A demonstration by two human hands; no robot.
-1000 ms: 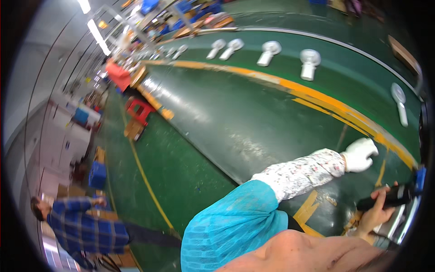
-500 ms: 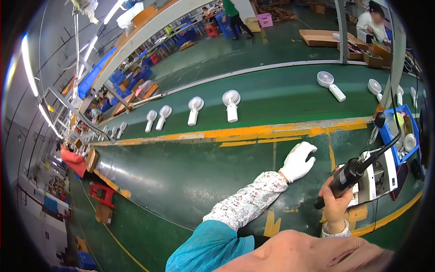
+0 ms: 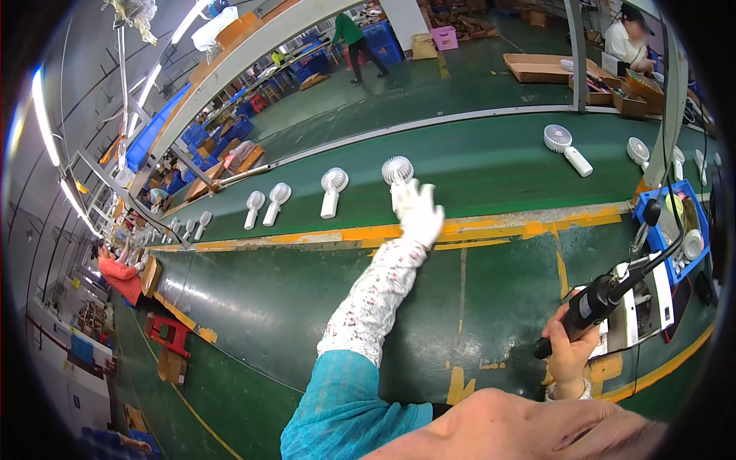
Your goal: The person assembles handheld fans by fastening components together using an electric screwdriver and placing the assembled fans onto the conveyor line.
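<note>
My left hand (image 3: 422, 216), in a white glove, reaches to the belt with its fingers apart. It covers most of the handle of a white handheld fan (image 3: 397, 169), whose round head shows beyond the fingers; whether they touch it I cannot tell. Low on the right, my bare right hand (image 3: 569, 349) is wrapped round a black electric screwdriver (image 3: 589, 307) with a cord at its upper end. Other white handheld fans lie on the belt, one (image 3: 333, 192) just left of my glove and another (image 3: 567, 149) farther right.
The green conveyor belt (image 3: 483, 157) runs along the far side of my worktable (image 3: 491, 307). Beyond the screwdriver are a white metal device (image 3: 648, 303) and a blue bin (image 3: 642, 222) of small items. A metal post (image 3: 668, 115) rises on the right. Co-workers are farther off.
My left hand has moved away from me and leftward, from above the worktable to the fan on the belt, its fingers spreading. My right hand keeps hold of the screwdriver, almost unmoved.
</note>
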